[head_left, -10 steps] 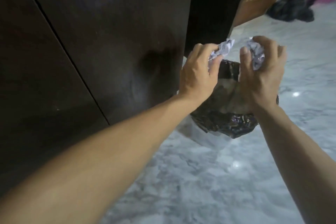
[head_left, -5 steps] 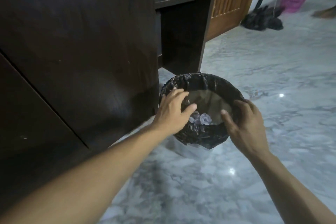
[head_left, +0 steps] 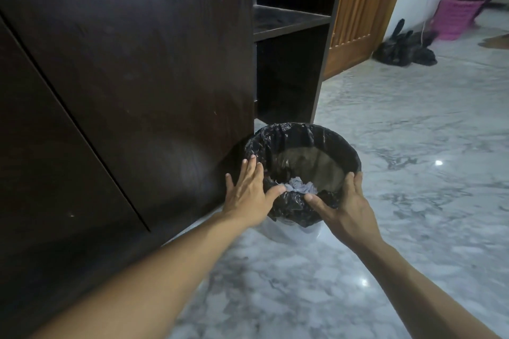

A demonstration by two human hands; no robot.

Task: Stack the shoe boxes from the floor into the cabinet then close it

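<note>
Two hands sit flat and wide on the bin: left hand (head_left: 249,191), right hand (head_left: 347,205) on the black liner (head_left: 303,140), holding nothing. Crumpled paper (head_left: 301,187) lies between them. Lift both away gently. No shoe boxes show; the open cabinet (head_left: 289,22) stands beyond.

My cabinet (head_left: 137,63) is dark brown wood grain, and the floor (head_left: 413,146) is grey-white marble. The bin liner (head_left: 289,209) is glossy black, the crumpled paper (head_left: 298,187) pale grey, and the basket (head_left: 455,18) pink.
</note>
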